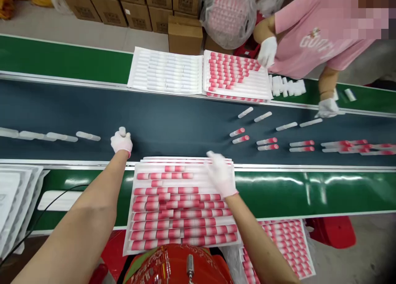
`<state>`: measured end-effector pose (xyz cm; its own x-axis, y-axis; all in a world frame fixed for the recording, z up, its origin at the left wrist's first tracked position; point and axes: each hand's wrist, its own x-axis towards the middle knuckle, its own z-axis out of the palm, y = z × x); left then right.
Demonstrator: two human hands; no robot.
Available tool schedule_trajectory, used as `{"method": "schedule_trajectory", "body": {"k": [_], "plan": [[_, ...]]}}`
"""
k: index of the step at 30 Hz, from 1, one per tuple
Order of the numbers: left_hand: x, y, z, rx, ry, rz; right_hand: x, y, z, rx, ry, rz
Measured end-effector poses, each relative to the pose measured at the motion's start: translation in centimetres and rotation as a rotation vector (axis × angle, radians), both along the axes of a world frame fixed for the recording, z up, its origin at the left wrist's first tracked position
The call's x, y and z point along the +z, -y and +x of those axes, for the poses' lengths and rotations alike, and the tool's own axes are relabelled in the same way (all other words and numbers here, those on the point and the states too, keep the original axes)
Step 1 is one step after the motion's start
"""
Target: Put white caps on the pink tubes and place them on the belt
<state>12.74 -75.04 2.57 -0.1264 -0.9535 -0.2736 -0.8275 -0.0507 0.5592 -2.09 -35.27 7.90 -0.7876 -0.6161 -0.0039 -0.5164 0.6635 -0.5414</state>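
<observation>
Tray [199, 179], bottom centre, lies beneath your right hand [220, 174]; blurred, so cannot tell whether that grip holds anything. Your left hand [121, 142], left of centre, appears closed around a white tube [122, 130]. Tray's shape probably keeps the caps [188, 213] in rows: short cylinders, red fading to white, some lying atop others.
</observation>
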Motion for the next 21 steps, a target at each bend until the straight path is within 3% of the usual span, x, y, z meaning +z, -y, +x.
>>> {"method": "schedule_trajectory", "body": {"k": [1,3,6,9,11,13,15,18,21], "plan": [[-0.2,-0.1,-0.2,-0.032,-0.008,0.000,-0.2,0.8,2.6,0.208,0.029,0.075],[0.0,-0.9,-0.3,-0.102,-0.034,0.011,-1.0,2.1,6.5,0.397,0.045,0.216],[2.2,-4.3,0.1,-0.215,-0.141,0.036,-2.0,3.2,8.7,0.411,0.065,0.290],[6.2,-9.8,1.6,-0.350,-0.405,0.131,-1.2,3.3,7.9,0.318,0.176,0.112],[9.3,-13.8,2.8,-0.483,-0.550,0.316,0.8,3.3,7.0,0.132,0.296,-0.180],[12.0,-17.6,4.0,-0.584,-0.591,0.494,3.9,3.6,6.4,-0.087,0.444,-0.509],[14.0,-20.5,4.7,-0.634,-0.618,0.614,7.3,4.0,6.2,-0.207,0.598,-0.764],[15.6,-23.4,5.1,-0.655,-0.665,0.709,11.4,4.7,6.7,-0.222,0.758,-0.941],[16.2,-24.8,5.0,-0.677,-0.674,0.733,13.2,4.6,7.7,-0.213,0.850,-0.973]]}}
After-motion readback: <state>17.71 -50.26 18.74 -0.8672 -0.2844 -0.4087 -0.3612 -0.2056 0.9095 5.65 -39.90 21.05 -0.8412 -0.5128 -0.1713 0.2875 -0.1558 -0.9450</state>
